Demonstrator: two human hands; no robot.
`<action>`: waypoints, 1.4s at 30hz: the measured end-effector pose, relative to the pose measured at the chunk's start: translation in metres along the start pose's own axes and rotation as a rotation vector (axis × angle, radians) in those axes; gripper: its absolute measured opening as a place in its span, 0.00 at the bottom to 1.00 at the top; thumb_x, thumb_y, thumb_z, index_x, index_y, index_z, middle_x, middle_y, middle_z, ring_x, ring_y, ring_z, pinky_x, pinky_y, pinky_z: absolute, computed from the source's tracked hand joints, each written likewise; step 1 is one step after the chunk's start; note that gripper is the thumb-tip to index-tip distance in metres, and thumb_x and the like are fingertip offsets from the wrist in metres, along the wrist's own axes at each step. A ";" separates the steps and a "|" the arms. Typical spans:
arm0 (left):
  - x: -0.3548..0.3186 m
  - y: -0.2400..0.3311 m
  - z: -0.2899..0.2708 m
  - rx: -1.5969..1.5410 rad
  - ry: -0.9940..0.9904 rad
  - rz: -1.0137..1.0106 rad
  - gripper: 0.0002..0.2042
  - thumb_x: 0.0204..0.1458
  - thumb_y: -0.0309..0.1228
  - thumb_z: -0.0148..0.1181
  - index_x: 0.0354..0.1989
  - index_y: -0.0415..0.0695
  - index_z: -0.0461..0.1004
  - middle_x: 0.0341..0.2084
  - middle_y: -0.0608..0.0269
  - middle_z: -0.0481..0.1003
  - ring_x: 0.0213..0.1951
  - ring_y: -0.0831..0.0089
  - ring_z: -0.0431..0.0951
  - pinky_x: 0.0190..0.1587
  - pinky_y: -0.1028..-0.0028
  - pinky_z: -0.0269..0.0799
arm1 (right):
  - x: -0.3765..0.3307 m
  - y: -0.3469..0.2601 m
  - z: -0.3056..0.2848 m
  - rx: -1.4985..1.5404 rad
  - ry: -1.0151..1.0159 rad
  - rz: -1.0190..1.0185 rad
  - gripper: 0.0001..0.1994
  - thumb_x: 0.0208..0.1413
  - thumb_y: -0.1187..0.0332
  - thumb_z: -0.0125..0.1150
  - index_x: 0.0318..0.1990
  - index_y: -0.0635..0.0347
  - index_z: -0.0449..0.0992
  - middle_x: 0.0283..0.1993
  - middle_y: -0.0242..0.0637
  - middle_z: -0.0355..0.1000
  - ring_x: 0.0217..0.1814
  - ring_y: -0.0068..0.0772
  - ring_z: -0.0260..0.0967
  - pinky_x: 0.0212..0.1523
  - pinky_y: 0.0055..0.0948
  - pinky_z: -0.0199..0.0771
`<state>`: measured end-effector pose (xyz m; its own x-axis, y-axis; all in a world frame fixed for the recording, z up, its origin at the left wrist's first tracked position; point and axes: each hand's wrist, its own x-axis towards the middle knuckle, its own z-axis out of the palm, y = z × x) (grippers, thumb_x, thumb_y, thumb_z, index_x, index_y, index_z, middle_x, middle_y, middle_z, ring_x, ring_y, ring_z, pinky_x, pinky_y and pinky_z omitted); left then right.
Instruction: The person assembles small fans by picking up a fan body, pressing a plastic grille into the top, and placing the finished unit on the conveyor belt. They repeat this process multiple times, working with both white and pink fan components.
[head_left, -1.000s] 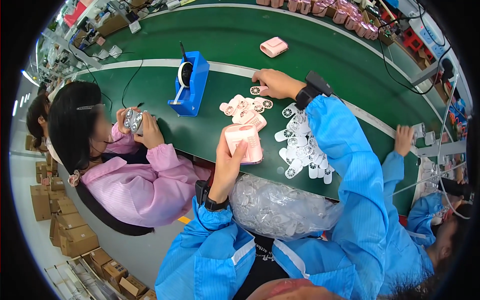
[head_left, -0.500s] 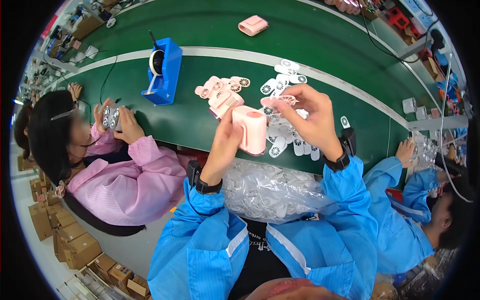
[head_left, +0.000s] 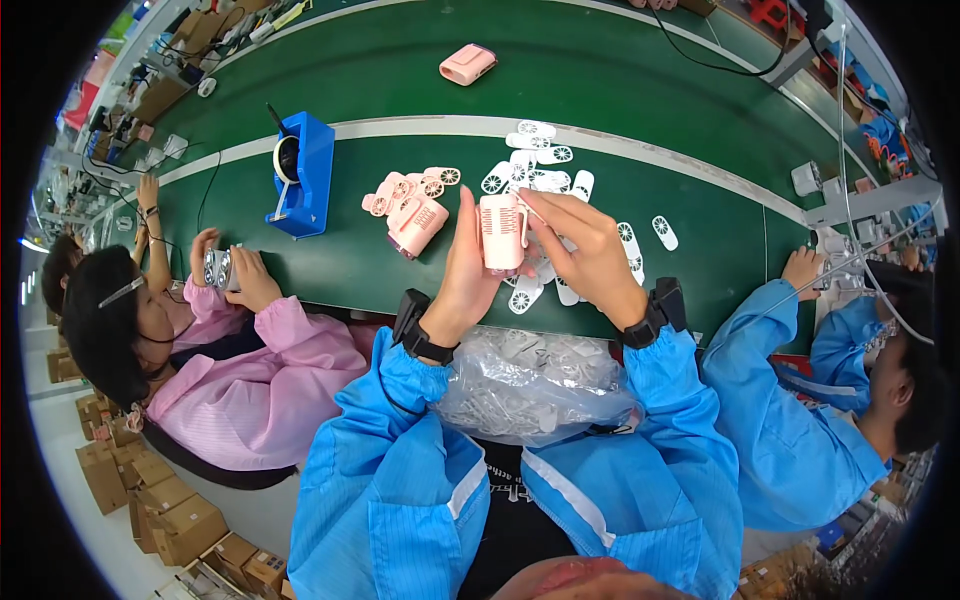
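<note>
In front of me, above the bench, a pink plastic housing with rows of vent slots and a side clip is held upright. My left hand is closed round its left side and underside. At its upper right edge, by the clip, my right hand presses with bent fingers and thumb. The pink oval cover with a spoked grille is no longer distinguishable; the fingers may hide it. Beyond and beside my right hand lie several white oval covers with spoked grilles. Left of my hands, another pink housing lies beside several pink covers.
A blue tape dispenser stands to the left on the green bench. Farther back lies a pink housing. A clear bag of white parts rests near my lap. Co-workers sit on both sides, one in pink sleeves.
My right hand has brought the pink cover to the housing and now touches its upper edge. The housing has turned, showing its slotted face. My view has shifted slightly.
</note>
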<state>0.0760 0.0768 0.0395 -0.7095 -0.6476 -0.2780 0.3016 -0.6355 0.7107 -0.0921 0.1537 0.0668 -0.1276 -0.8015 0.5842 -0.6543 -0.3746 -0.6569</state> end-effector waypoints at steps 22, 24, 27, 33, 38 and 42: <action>0.003 0.004 0.000 0.555 -0.091 0.325 0.33 0.55 0.32 0.77 0.65 0.34 0.67 0.51 0.55 0.80 0.50 0.69 0.84 0.50 0.70 0.81 | -0.005 -0.008 -0.021 0.060 0.070 0.120 0.13 0.58 0.80 0.69 0.51 0.66 0.86 0.48 0.44 0.83 0.48 0.41 0.79 0.48 0.35 0.80; -0.004 0.010 0.002 0.590 -0.103 0.330 0.33 0.53 0.31 0.78 0.65 0.35 0.68 0.51 0.55 0.80 0.50 0.69 0.83 0.51 0.70 0.81 | -0.005 -0.011 -0.025 0.075 0.073 0.129 0.14 0.57 0.80 0.69 0.51 0.66 0.86 0.48 0.44 0.83 0.47 0.41 0.79 0.48 0.35 0.80; -0.015 0.021 0.003 0.658 -0.128 0.340 0.33 0.50 0.30 0.80 0.63 0.36 0.69 0.51 0.56 0.80 0.51 0.69 0.83 0.53 0.70 0.80 | -0.001 -0.020 -0.033 0.102 0.078 0.146 0.14 0.56 0.80 0.70 0.51 0.65 0.86 0.47 0.43 0.83 0.47 0.41 0.79 0.47 0.34 0.80; -0.026 0.029 -0.003 0.775 -0.262 0.579 0.34 0.46 0.30 0.83 0.62 0.37 0.72 0.50 0.55 0.80 0.50 0.68 0.83 0.53 0.70 0.79 | 0.008 -0.048 -0.047 0.099 -0.053 0.022 0.16 0.53 0.81 0.71 0.50 0.64 0.87 0.47 0.42 0.83 0.45 0.40 0.77 0.44 0.32 0.79; -0.027 0.039 -0.001 0.878 -0.322 0.669 0.35 0.44 0.30 0.84 0.61 0.37 0.74 0.50 0.54 0.81 0.51 0.66 0.84 0.53 0.68 0.79 | 0.009 -0.050 -0.048 0.080 -0.084 0.013 0.15 0.52 0.80 0.72 0.49 0.65 0.87 0.48 0.42 0.83 0.45 0.39 0.77 0.44 0.31 0.79; -0.031 0.035 0.002 0.827 -0.264 0.589 0.34 0.43 0.29 0.83 0.60 0.37 0.75 0.50 0.53 0.82 0.50 0.63 0.84 0.53 0.67 0.80 | 0.011 -0.052 -0.052 0.106 -0.092 0.089 0.15 0.50 0.79 0.74 0.48 0.65 0.87 0.45 0.41 0.82 0.44 0.38 0.76 0.44 0.32 0.78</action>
<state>0.1074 0.0755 0.0746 -0.7382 -0.5856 0.3348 0.1860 0.3004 0.9355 -0.0981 0.1886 0.1328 -0.1096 -0.8712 0.4786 -0.5607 -0.3434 -0.7535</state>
